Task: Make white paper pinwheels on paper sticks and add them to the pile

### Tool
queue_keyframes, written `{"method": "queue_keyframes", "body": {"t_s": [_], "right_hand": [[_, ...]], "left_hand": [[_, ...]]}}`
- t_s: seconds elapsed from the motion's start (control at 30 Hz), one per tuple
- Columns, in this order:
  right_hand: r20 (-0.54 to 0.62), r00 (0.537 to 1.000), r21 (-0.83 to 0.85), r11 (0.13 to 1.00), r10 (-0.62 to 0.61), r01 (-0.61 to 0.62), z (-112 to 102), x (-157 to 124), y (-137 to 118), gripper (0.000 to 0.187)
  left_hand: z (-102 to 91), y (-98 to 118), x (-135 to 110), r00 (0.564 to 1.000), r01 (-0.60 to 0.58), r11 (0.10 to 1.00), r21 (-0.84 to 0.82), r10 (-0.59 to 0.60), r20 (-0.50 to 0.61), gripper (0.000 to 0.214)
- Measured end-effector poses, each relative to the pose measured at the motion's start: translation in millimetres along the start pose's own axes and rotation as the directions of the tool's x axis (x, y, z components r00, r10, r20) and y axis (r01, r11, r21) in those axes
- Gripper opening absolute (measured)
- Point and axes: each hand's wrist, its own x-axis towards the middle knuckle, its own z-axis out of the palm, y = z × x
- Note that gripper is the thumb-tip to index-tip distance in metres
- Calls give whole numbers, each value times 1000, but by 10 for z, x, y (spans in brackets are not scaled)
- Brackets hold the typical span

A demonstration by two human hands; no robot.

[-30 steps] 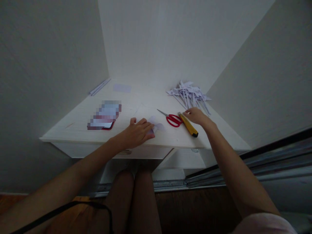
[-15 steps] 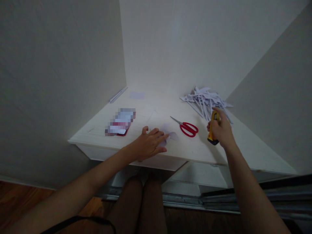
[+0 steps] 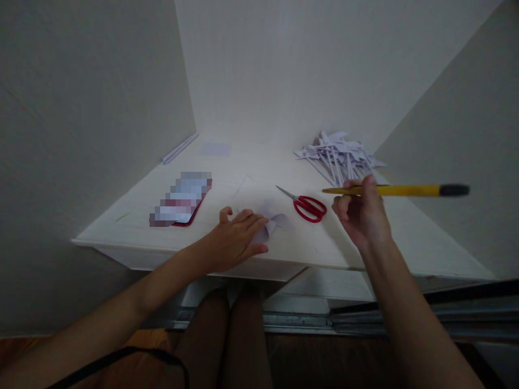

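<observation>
My left hand (image 3: 239,240) lies over a curled piece of white paper (image 3: 265,231) near the table's front edge, its fingers stretched out and resting on it. Part of that paper is hidden under the fingers. Raised over the right side of the table, my right hand (image 3: 367,213) is closed around a slim yellow utility knife (image 3: 409,190) with a black end. The knife is held level, its narrow tip pointing left and the black end right. Between the hands lie scissors (image 3: 310,208) with red handles, blades pointing to the back left.
A pile of folded paper pinwheels on paper sticks (image 3: 338,154) lies at the back right. On the left is a phone (image 3: 184,197) with a red edge. Rolled paper sticks (image 3: 179,149) and a small paper sheet (image 3: 215,149) lie at the back left. Walls enclose the white table (image 3: 133,232).
My right hand has turned the utility knife from pointing away to lying level across the view. The left hand stays on the paper. The camera view has shifted slightly.
</observation>
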Motion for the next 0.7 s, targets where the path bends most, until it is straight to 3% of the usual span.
{"method": "queue_keyframes", "body": {"t_s": [0.13,0.3,0.4,0.7], "right_hand": [[159,985,-136,990,58,-37,149,-5,25,27],[388,915,-303,953,112,11,298,70,99,22],[434,894,-363,930,111,61,342,91,218,17],[513,839,-375,926,183,28,310,68,525,18]], "left_hand": [[-29,-4,31,1000,11,1000,13,-11,-5,46],[-24,-47,33,1000,-9,1000,-14,9,17,44],[-23,-88,8,998,-53,997,-61,54,17,45],[-125,-176,23,998,-54,980,-192,61,28,50]]}}
